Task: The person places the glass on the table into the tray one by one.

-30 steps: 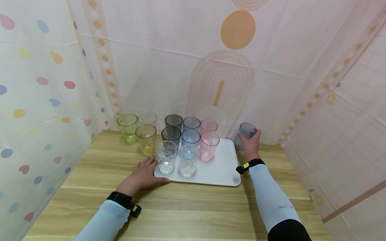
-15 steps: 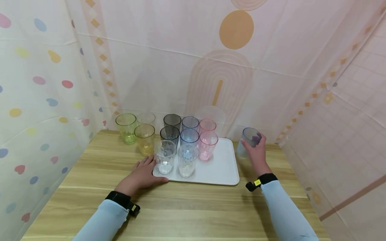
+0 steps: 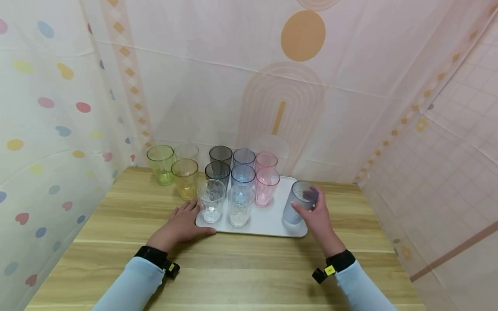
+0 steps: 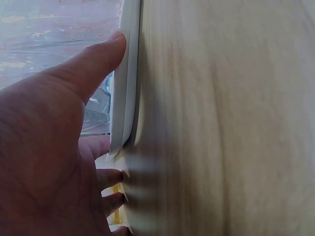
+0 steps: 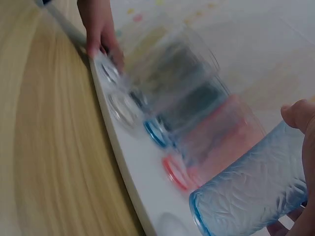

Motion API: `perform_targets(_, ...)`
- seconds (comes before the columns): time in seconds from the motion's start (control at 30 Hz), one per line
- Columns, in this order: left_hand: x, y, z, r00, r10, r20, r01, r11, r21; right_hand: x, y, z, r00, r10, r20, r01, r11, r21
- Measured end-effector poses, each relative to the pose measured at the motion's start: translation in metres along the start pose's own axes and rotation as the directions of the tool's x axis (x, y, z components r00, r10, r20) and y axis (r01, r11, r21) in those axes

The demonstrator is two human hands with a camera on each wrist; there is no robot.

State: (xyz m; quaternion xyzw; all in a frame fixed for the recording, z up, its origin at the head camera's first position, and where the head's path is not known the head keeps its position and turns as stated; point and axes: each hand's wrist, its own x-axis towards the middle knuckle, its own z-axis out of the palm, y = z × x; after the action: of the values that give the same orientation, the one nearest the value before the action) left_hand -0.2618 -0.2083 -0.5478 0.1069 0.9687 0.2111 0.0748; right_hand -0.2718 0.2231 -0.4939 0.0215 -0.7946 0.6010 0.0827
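My right hand grips a pale blue plastic tumbler, thumb in front and fingers behind, over the right end of the white tray. In the right wrist view this tumbler shows a crinkled surface and leans, its base close over the tray. My left hand rests at the tray's front left corner. In the left wrist view its thumb lies against the tray rim, the fingers reaching past the corner. Two clear tumblers stand on the tray by that hand.
Behind them on the tray stand pink, blue and dark grey tumblers in pairs. Left of the tray, on the wooden table, are a green, a yellow and a clear tumbler. A curtain hangs behind.
My right hand has brought the pale blue tumbler from the table right of the tray, forward and left, over the tray's right end. The left hand stays at the corner.
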Motion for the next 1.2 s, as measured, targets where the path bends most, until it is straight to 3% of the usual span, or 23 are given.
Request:
perform_targets(0.53, 0.0, -0.002, 0.002, 1.0, -0.002, -0.007, 0.002, 1.0, -0.007, -0.012, -0.012, 0.063, 0.988, -0.11, 0.105, 0.11, 0.994, 0.006)
perform_targets(0.73, 0.001, -0.003, 0.003, 1.0, -0.004, -0.013, 0.003, 1.0, -0.015, -0.012, -0.014, 0.074, 0.985, -0.124, 0.123, 0.125, 0.992, 0.003)
perform_targets(1.2, -0.002, 0.002, 0.0, 1.0, 0.0, -0.017, 0.0, 1.0, -0.011, -0.015, -0.005, 0.081, 0.986, -0.056, 0.156, 0.06, 0.998, -0.018)
